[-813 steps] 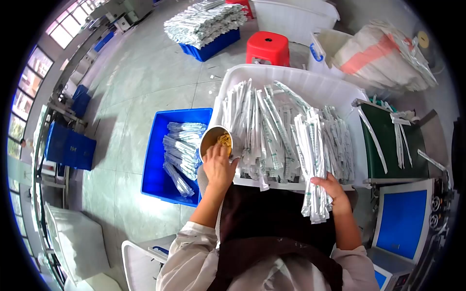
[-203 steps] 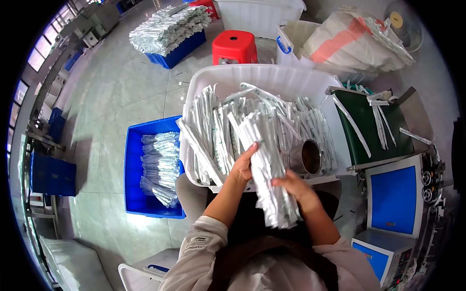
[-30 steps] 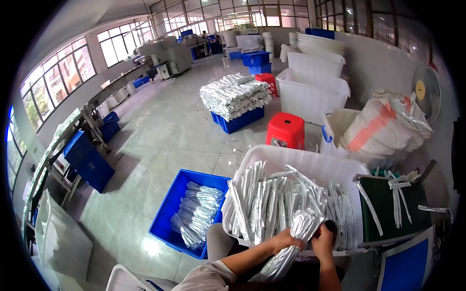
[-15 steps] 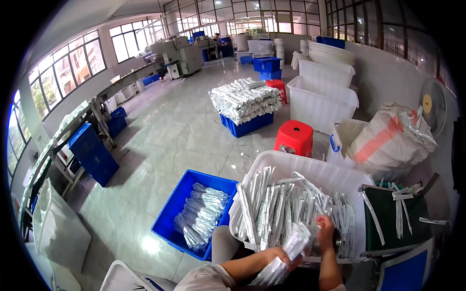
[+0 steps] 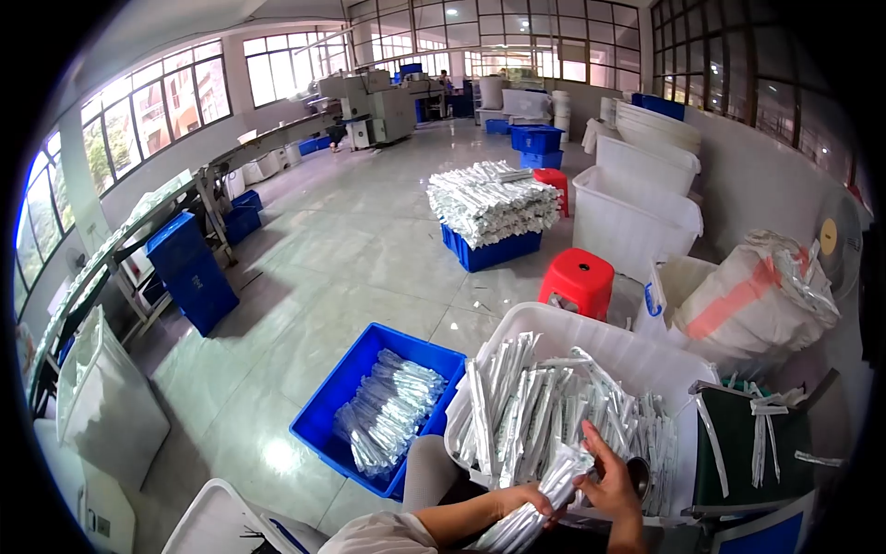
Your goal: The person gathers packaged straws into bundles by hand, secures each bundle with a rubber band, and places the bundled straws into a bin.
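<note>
In the head view a bundle of long, thin silver packets (image 5: 556, 482) lies slanted across my lap, at the near edge of a white plastic tub. My left hand (image 5: 524, 499) is closed around its middle. My right hand (image 5: 609, 482) is open beside the bundle's upper end, fingers stretched up and thumb close to the packets; whether it touches them I cannot tell. More silver packets (image 5: 526, 415) stand and lean in the white tub (image 5: 637, 343). A round metal rim (image 5: 639, 473) shows partly behind my right hand. Left of my knee, a blue crate (image 5: 318, 427) holds bundled packets (image 5: 392, 406).
Loose strips (image 5: 707, 443) hang on a dark green surface (image 5: 729, 475) at right. Behind the tub are a red stool (image 5: 578, 281), a stuffed woven sack (image 5: 757, 295) and white bins (image 5: 637, 217). Further off, packets (image 5: 489, 198) are heaped on another blue crate (image 5: 494, 251).
My right hand has gone from curled fingers above the bundle to stretched fingers beside it. My left hand keeps its hold. The camera view has shifted, so the room sits further right and lower.
</note>
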The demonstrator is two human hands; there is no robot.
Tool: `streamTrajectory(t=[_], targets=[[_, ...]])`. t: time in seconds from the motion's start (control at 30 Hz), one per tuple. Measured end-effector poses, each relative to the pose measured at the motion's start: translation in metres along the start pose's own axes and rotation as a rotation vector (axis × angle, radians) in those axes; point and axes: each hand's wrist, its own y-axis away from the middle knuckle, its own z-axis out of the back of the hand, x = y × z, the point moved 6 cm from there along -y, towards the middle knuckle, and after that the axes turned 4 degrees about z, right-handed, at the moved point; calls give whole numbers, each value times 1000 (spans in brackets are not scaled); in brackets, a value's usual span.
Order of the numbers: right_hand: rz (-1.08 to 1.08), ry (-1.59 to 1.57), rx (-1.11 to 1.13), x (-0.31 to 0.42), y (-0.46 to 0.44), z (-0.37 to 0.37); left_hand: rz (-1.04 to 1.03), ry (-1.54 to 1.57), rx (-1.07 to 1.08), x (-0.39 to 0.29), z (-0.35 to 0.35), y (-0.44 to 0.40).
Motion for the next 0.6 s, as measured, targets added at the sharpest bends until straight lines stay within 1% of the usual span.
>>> streamTrajectory(t=[0.07, 0.1, 0.13, 0.17, 0.2, 0.23, 0.27, 0.3, 0.33, 0.37, 0.4, 0.43, 0.47, 0.5, 0.53, 0.6], targets=[[-14, 258, 245, 21, -12, -3, 26, -23, 38, -3, -16, 0], [-40, 310, 295, 30, -19, -9, 35, -112, 70, -1, -17, -5], [10, 389, 389, 22, -19, -12, 35, -182, 95, 0, -26, -7], [-48, 353, 511, 20, -20, -17, 22, -159, 37, 0, -30, -8], [-108, 310, 637, 15, -22, -23, -23, -98, 39, -3, -36, -4], [-33, 270, 620, 12, -27, -18, -45, -115, 35, -3, -34, -4], [35, 223, 591, 9, -27, -17, -87, -32, 113, -2, -32, -5], [-12, -77, 386, 4, -27, -16, -110, -100, 71, -8, -31, 1], [-105, -335, 199, -3, -29, -23, -165, -169, 75, -19, -36, 9], [-151, -596, -6, -11, -29, -29, -212, -264, -84, -24, -27, 18], [-248, -732, -55, -24, -19, -47, -249, -359, -243, -25, -18, 29], [-341, -870, -119, -38, -9, -65, -193, -478, -257, -15, -9, 39], [-448, -873, -60, -77, 21, -78, -233, -491, -406, -11, -12, 62], [-546, -828, 4, -87, 40, -99, -166, -469, -407, 5, -11, 80], [-562, -864, 25, -80, 45, -122, -94, -455, -408, 21, -7, 95], [-654, -824, 57, -83, 42, -147, -262, -469, -659, 46, 8, 117]])
